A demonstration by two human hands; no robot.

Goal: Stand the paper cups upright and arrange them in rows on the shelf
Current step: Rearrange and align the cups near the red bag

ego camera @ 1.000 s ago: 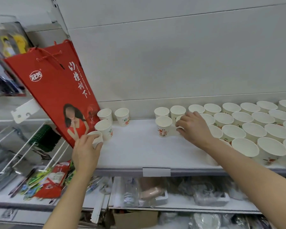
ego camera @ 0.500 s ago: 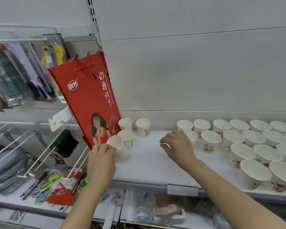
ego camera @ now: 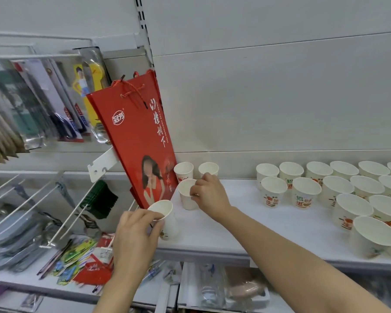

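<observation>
R hand (ego camera: 209, 195) now on 2nd-row cup (ego camera: 186, 196)

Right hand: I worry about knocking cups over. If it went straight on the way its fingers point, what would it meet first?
The right hand already holds a cup; pushing on leftward, it probably meets the red bag first, though depth is unclear.

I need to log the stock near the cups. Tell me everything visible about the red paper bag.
The red paper bag is tall, flat and glossy-looking, with red cord handles at its top, white lettering, a white logo and a printed figure in red. It leans tilted at the left end of the white shelf, its lower part just behind the cup that the left hand holds.
</observation>
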